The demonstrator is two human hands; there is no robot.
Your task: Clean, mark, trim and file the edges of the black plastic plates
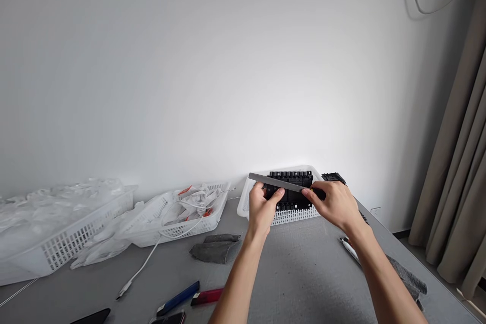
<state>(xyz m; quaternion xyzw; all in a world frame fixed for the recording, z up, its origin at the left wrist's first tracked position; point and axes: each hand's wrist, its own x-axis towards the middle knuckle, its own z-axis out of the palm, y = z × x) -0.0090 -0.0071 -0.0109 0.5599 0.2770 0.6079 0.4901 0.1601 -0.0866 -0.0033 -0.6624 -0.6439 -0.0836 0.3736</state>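
Observation:
My left hand [261, 207] grips a small black block-shaped part [271, 191] over the front of a white basket [281, 216]. My right hand [334, 203] is closed round the dark handle of a long flat grey file [275, 182], whose blade lies across the top of the black part and points left. Both hands hover above the grey table [299, 273], near the wall. The basket holds several black ribbed parts [292, 178].
Another black part [333, 177] lies right of the basket. Left are two white baskets, one with white cables [190, 205], one with clear bags [56, 217]. A grey cloth [216, 249], blue and red lighters [190, 297], a pen [349, 248] and a curtain [455, 162] are around.

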